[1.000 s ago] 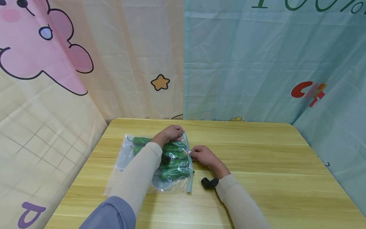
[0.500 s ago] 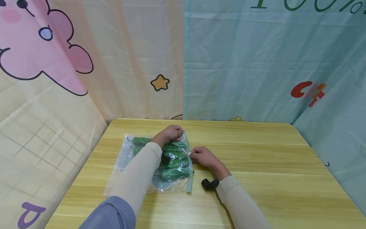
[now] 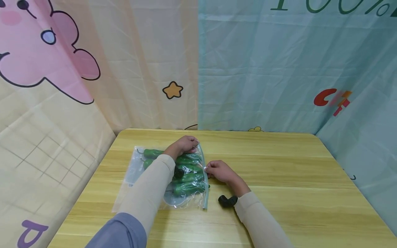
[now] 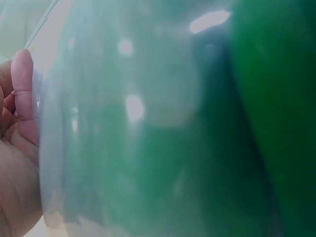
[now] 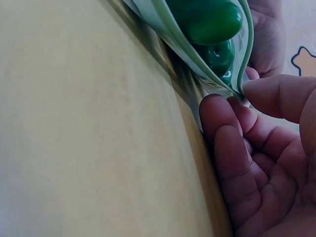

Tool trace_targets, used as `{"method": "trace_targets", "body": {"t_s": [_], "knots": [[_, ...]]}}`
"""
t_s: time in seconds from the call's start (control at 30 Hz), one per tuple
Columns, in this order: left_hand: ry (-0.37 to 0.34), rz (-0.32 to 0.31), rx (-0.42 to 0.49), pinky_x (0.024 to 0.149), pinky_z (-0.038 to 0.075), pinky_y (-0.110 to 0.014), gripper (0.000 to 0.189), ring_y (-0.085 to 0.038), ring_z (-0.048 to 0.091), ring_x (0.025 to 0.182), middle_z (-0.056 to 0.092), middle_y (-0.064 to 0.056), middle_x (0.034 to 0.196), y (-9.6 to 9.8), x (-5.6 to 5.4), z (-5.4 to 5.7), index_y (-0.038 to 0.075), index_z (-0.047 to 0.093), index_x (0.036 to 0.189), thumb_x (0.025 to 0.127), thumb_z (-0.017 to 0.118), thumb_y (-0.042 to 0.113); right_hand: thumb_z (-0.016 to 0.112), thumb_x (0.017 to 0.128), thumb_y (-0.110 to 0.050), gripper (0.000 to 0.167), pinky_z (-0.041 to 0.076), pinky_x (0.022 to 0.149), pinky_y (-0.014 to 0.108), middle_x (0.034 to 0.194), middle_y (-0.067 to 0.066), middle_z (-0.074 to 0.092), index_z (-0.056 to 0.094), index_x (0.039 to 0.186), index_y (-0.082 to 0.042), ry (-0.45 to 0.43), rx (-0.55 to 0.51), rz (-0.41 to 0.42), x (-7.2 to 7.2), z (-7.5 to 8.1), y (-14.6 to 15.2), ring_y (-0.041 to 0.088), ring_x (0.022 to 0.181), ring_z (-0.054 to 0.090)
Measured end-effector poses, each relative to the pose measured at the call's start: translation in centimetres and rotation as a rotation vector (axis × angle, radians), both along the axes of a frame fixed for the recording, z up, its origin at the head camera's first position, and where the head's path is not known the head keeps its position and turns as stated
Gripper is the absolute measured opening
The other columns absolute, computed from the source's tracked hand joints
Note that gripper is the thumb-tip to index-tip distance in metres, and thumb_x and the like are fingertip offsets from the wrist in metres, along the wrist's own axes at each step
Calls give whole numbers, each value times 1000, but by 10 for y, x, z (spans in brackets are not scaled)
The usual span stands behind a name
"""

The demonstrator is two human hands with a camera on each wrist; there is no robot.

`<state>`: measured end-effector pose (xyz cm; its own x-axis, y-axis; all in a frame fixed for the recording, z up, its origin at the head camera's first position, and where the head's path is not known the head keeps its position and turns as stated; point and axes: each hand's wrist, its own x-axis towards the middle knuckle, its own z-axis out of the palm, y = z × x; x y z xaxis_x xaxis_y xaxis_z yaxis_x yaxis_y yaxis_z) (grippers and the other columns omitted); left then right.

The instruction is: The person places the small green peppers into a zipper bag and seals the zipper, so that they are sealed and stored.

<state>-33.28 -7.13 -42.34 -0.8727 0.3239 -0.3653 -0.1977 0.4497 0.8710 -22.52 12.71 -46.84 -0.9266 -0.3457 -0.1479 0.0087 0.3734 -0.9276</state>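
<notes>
A clear zip bag (image 3: 131, 170) lies flat on the table, left of the middle, with several green peppers (image 3: 189, 188) inside. Its pale green zip strip (image 3: 206, 198) forms the right edge. At the far end of that strip, my left hand (image 3: 183, 144) pinches the bag's corner. My right hand (image 3: 221, 171) pinches the zip lower down, at a small white piece mostly hidden by the fingertips. Seen from the right wrist, the bag's mouth gapes above the pinching thumb (image 5: 276, 96), and pepper ends (image 5: 217, 22) show within. Blurred green fills most of the left wrist view.
A wooden table (image 3: 279, 165) carries the bag. Printed curtains (image 3: 263, 69) stand behind it and at both sides. One black wrist camera (image 3: 227, 201) sits by the right cuff; another (image 3: 178, 172) is over the bag by the left wrist.
My right hand has slid slightly along the zip strip toward the near side, still pinching it. My left hand keeps its grip on the far corner, and the bag lies as before.
</notes>
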Motion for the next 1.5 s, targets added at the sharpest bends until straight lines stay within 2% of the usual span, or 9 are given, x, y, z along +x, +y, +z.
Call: {"method": "trace_targets", "body": {"t_s": [0.37, 1.07, 1.3, 1.5], "knots": [[11, -8, -17, 58, 47, -18, 21, -7, 52, 61, 49, 0, 74, -1, 2, -2, 4, 64, 104, 105, 49, 20, 57, 98, -14, 19, 48, 67, 28, 76, 3, 61, 66, 87, -2, -12, -10, 14, 4, -3, 0, 16, 72, 55], [-1, 15, 27, 58, 49, -17, 20, -7, 51, 63, 48, -1, 78, 1, 2, -2, 3, 62, 103, 105, 48, 17, 56, 99, -9, 17, 52, 70, 28, 80, 4, 62, 65, 91, 2, -46, -99, 71, 12, -3, 3, 15, 75, 59], [4, 9, 25, 59, 48, -16, 20, -6, 51, 62, 48, 0, 78, 1, 1, -1, 2, 62, 107, 105, 48, 16, 55, 99, -10, 18, 51, 70, 28, 81, 3, 62, 65, 90, 2, -34, -89, 91, 14, -3, 5, 16, 75, 59], [4, -9, 32, 58, 47, -17, 20, -6, 52, 62, 49, 0, 76, 1, 3, 2, 3, 62, 104, 105, 46, 15, 55, 100, -9, 19, 52, 71, 28, 81, 3, 62, 66, 91, 3, -33, -87, 103, 15, -3, 6, 16, 76, 59]]}}
